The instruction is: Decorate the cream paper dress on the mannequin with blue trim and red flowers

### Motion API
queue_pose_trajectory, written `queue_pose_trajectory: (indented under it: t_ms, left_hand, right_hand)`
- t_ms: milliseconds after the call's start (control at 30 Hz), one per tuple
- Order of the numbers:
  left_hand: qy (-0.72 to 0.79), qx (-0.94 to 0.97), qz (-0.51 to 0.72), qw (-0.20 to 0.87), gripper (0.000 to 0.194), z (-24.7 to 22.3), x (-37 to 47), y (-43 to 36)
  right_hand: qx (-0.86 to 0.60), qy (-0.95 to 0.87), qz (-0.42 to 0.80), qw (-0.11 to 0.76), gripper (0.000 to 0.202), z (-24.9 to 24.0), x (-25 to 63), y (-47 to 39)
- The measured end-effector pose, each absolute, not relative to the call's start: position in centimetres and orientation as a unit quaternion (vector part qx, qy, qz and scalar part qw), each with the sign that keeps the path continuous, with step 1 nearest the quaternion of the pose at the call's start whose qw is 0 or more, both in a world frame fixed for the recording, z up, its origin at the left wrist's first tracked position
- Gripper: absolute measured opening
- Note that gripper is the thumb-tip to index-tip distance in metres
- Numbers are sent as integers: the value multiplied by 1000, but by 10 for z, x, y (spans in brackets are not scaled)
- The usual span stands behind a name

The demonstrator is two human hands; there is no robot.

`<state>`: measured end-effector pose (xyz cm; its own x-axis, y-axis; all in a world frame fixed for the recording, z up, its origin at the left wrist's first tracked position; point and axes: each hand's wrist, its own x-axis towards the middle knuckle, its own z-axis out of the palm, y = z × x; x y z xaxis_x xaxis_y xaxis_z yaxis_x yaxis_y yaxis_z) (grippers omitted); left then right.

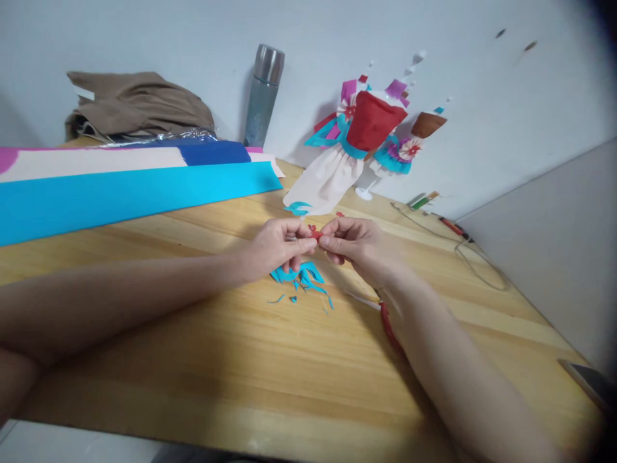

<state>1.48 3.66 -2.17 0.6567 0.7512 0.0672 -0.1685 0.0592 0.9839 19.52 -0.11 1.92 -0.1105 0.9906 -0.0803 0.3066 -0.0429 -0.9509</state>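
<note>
A small red piece (316,235) is pinched between the fingertips of both hands above the wooden table (270,360). My left hand (284,244) grips it from the left, and my right hand (349,241) closes on its right side. Turquoise scraps (301,276) lie below the hands. Just behind them stands a dress-like figure with a red top (373,125), a pale skirt (321,180) and a turquoise leaf shape near its hem. Red-handled scissors (389,326) lie partly hidden beneath my right forearm.
Turquoise sheets (144,196) and other coloured sheets cover the left side. Brown cloth (144,103) and a bottle (264,96) stand behind. At right are a smaller decorated figure (398,154), a cable (482,276), a red-black tool (453,226) and a phone-like object (588,382).
</note>
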Motion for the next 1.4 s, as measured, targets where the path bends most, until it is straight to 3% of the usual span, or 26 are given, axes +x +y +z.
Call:
queue_pose_trajectory:
  t_ms: [333, 733, 833, 933, 1100, 1233, 1400]
  left_hand:
    - [233, 588, 349, 691, 20, -23, 14, 40]
    - [257, 555, 339, 714, 30, -21, 15, 38]
    - [259, 509, 330, 752, 42, -21, 14, 38]
    - [251, 488, 304, 779, 52, -21, 14, 39]
    - [233, 479, 324, 782, 29, -22, 14, 41]
    - [236, 486, 343, 769, 25, -21, 14, 40]
    - [243, 518, 356, 739, 25, -22, 16, 40]
  right_hand:
    - [-530, -552, 509, 393, 36, 20, 201, 1]
    - [-517, -582, 457, 431, 34, 16, 198, 0]
    - [-532, -625, 387, 421, 28, 19, 195, -4]
    - [-523, -722, 243, 383, 20, 22, 189, -9]
    - [-431, -831, 125, 330, 18, 21, 186, -10]
    - [-469, -797, 163, 345, 14, 19, 190, -8]
    - [-545, -672, 329, 379, 17, 21, 192, -6]
